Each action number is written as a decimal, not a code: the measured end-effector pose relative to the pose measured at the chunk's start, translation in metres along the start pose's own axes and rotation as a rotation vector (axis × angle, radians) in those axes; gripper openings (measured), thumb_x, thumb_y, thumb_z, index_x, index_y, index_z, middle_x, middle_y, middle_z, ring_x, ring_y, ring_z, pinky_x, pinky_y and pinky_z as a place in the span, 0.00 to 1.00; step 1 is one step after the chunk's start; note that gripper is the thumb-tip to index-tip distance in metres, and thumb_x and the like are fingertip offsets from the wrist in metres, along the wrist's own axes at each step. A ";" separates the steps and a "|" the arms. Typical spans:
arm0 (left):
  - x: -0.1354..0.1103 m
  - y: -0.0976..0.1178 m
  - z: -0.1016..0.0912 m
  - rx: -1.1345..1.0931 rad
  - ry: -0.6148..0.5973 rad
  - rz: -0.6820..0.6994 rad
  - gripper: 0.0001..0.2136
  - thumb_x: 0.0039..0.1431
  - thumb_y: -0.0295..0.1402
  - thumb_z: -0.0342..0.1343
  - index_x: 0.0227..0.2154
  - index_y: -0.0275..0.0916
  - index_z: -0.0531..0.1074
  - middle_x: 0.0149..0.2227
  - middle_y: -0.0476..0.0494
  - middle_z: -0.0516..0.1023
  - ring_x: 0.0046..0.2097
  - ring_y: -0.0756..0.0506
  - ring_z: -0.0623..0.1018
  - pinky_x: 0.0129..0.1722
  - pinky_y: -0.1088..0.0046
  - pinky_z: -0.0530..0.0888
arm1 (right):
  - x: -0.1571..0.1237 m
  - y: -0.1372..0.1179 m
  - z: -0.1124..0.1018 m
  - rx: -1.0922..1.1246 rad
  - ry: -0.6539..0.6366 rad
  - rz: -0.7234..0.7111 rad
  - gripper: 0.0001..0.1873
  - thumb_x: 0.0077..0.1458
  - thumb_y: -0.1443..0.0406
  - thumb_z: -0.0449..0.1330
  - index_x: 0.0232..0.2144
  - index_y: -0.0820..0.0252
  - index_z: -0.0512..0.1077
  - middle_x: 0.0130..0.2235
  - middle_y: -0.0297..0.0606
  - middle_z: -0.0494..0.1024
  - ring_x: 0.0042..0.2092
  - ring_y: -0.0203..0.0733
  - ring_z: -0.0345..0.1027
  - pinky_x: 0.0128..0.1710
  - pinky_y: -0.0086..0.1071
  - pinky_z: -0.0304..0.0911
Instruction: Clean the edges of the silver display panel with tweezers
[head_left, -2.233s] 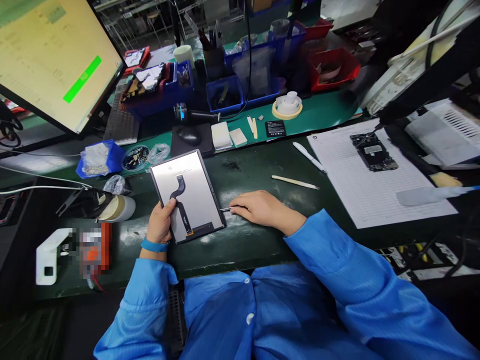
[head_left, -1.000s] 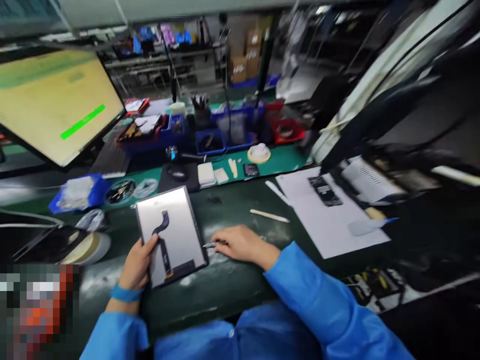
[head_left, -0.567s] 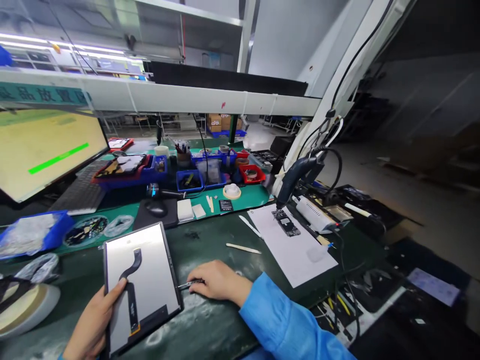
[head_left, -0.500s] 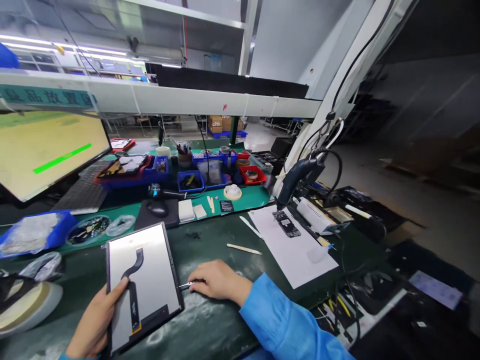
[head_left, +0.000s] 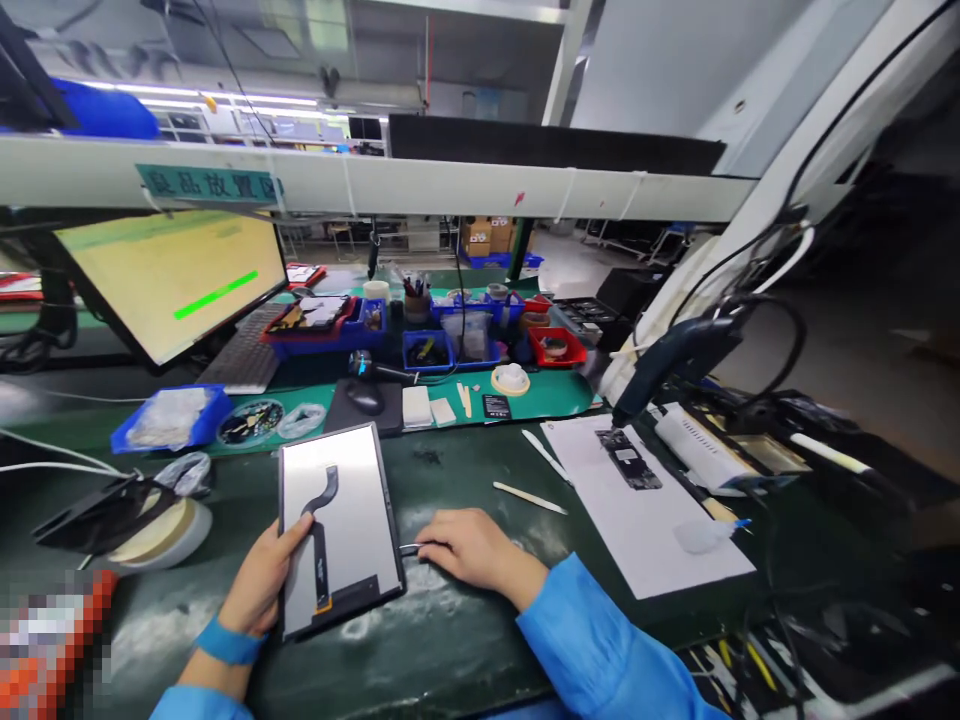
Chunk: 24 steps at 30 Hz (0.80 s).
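Observation:
A tablet screen panel (head_left: 352,500) lies back side up on the dark green bench, with a black flex cable (head_left: 321,530) running down its silver back. My left hand (head_left: 259,590) grips its lower left edge, thumb resting near the cable. My right hand (head_left: 469,550) rests on the mat just right of the panel, fingers closed round thin metal tweezers (head_left: 409,548) whose tip points at the panel's right edge.
A white sheet (head_left: 660,520) with a circuit board (head_left: 628,458) lies to the right, under a hanging tool (head_left: 675,355). A pale spudger (head_left: 529,497) and white pen (head_left: 546,456) lie between. Monitor (head_left: 176,285), keyboard, mouse (head_left: 364,397), blue and red bins (head_left: 169,420) line the back; tape roll (head_left: 161,532) at left.
The camera has tilted up from the bench and then swung slightly left. Both hands keep their hold; the panel and tweezers have barely shifted on the mat.

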<state>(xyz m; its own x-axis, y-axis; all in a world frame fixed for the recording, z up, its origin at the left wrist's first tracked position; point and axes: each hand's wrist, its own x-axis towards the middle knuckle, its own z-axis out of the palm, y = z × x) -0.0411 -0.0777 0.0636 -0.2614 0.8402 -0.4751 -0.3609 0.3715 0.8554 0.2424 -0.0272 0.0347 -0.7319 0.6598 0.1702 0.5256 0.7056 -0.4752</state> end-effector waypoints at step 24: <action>0.001 -0.001 0.001 -0.075 0.024 0.041 0.07 0.63 0.24 0.56 0.43 0.33 0.73 0.31 0.40 0.84 0.26 0.44 0.83 0.31 0.67 0.83 | -0.003 0.001 0.005 0.125 0.058 -0.003 0.09 0.65 0.63 0.61 0.45 0.57 0.80 0.41 0.38 0.85 0.42 0.43 0.79 0.42 0.31 0.69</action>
<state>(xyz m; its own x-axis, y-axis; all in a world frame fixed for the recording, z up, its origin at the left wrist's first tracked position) -0.0405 -0.0764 0.0625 -0.2985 0.8440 -0.4455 -0.4152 0.3055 0.8569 0.2430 -0.0297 0.0296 -0.7056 0.6737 0.2196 0.4623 0.6725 -0.5779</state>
